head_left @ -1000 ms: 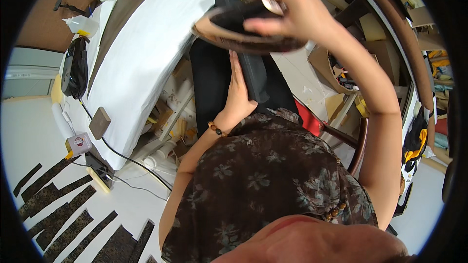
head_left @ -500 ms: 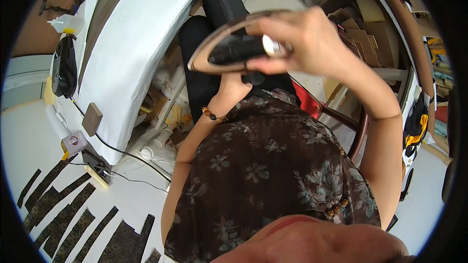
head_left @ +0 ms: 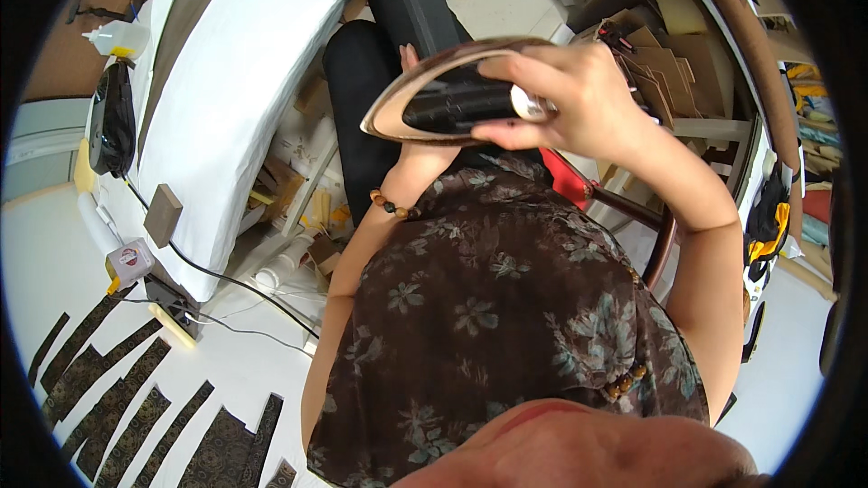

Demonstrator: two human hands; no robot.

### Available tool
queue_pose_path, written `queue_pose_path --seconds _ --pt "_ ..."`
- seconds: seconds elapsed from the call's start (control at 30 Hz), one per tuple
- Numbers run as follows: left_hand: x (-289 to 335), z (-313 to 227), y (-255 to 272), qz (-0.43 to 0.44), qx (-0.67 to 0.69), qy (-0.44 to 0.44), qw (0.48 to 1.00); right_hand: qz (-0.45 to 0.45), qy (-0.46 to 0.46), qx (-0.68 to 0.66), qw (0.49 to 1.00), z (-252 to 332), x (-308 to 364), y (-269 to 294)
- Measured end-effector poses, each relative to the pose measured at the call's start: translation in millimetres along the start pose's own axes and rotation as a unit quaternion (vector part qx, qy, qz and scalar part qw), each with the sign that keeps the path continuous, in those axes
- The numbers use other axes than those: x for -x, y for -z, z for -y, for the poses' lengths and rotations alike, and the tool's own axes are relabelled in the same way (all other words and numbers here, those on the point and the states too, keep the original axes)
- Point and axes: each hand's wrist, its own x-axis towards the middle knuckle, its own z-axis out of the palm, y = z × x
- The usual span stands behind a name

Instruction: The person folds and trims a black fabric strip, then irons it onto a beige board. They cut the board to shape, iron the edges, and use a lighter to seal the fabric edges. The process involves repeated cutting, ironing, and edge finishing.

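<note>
A pointed shoe (head_left: 384, 116) is tilted above my lap, its toe to the left. It has a dark brown outer side, a tan band, a long black middle part and a shiny silver piece at the heel end. My right hand (head_left: 579, 95) grips the heel end, thumb below the silver piece and fingers above it. Behind the toe half is my left hand (head_left: 425, 163), with its palm below the shoe and fingertips showing past its upper edge. The shoe hides most of that hand's fingers. A bead bracelet (head_left: 395, 205) circles my left wrist.
At left is a white-covered work surface (head_left: 226, 63) with a black device (head_left: 113, 117), a squeeze bottle (head_left: 122, 39) and a cable. Dark patterned fabric strips (head_left: 136, 425) lie at lower left. Cardboard pieces (head_left: 646, 72) are stacked at right, near a red chair seat (head_left: 565, 181).
The shoe has swung slightly right and down and is less blurred. My left hand's fingertips now show past its upper edge. A dark piece seen at the left hand before is no longer visible.
</note>
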Motion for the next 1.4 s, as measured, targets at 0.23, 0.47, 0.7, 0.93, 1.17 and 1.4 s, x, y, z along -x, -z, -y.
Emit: queue_pose_path --seconds 0.23,0.47,0.7,0.93,1.17,1.4 --pt "-3 -18 -5 -0.058 -0.035 0.030 0.997 0.010 -0.038 0.024 0.999 -12 -7 4" --pt "-9 -26 -9 -0.095 -0.113 -0.005 0.989 0.015 -0.012 0.038 0.999 8 3 5" --pt "-8 -27 -7 -0.108 -0.223 -0.028 0.968 0.051 -0.030 0.079 0.995 7 -12 10" --pt "1 -7 -8 -0.076 -0.234 -0.002 0.969 0.092 -0.003 0.106 0.990 -1 -31 18" --pt "-12 -17 -8 -0.101 -0.353 -0.101 0.925 0.124 -0.008 0.084 0.989 17 8 27" --pt "-14 -25 -4 -0.094 -0.199 -0.029 0.975 0.003 -0.087 0.037 0.996 5 -11 37"
